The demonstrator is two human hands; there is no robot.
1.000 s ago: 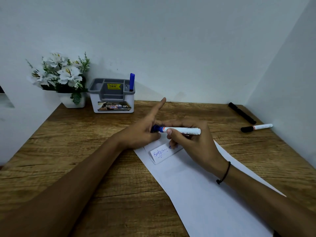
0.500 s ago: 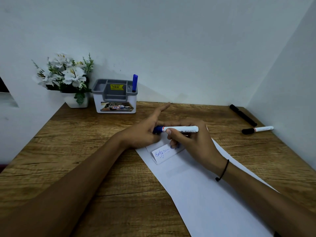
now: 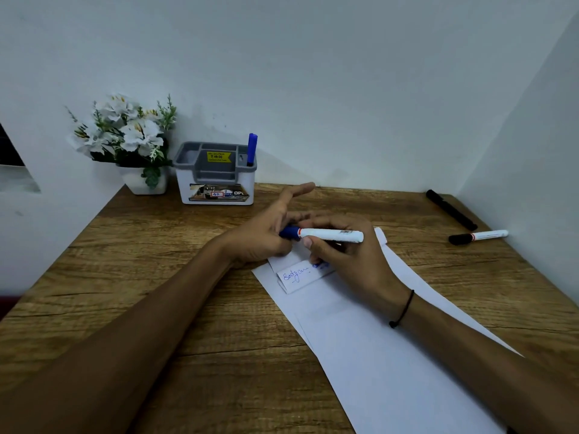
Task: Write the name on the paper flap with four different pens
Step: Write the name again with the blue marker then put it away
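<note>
Now both hands on blue-cap marker

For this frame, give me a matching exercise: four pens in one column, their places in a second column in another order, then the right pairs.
Things:
1. Blue-capped white marker
2. Blue pen
3. All-black marker
4. Black-capped white marker

Places:
A. Lying at the desk's far right corner, beside the wall
B. Held between both hands above the paper flap
C. Standing in the grey organiser
D. Lying on the desk, nearer than the all-black one

Pairs: 1-B, 2-C, 3-A, 4-D
</note>
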